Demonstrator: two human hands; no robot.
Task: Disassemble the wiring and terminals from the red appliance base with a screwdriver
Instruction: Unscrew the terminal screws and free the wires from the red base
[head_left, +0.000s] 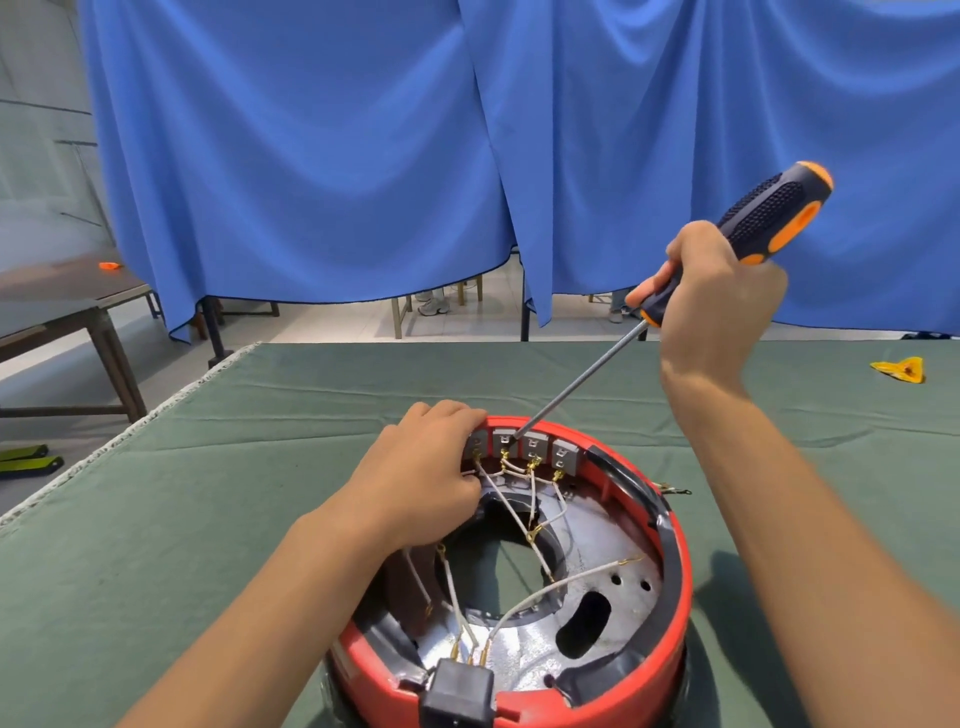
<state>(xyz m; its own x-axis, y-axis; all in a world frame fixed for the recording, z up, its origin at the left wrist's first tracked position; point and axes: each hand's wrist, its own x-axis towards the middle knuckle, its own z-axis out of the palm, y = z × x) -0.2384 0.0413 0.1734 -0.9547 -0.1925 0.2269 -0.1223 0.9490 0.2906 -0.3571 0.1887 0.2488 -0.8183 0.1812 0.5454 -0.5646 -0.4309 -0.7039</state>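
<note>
The red appliance base (670, 525) sits upturned on the green-covered tabletop (260, 467), near its front edge, its open underside facing up. Along the far inner wall runs a row of four grey terminal blocks (524, 448), each with brass connectors below it, and thin white wires (535, 587) trail from them across the metal floor of the base toward a black plug housing (457, 693) at the near rim.

The right hand (722, 306) is raised above the far side of the base, its grip curled round the lower part of the black-and-orange handle of the screwdriver (769, 218) — the shaft slants down and to the left, and its tip meets the second terminal block from the left. The left hand (421, 467) rests on the far-left rim of the base, fingers bent over the edge just beside the first terminal block; whether they pinch a wire or only press on the rim I cannot tell from here.

Behind the tabletop hang blue curtains (322, 156). A small yellow scrap (901, 370) lies far off to the right on the green cloth, and another table (62, 301) stands off to the left — a little orange thing (110, 266) on it.
</note>
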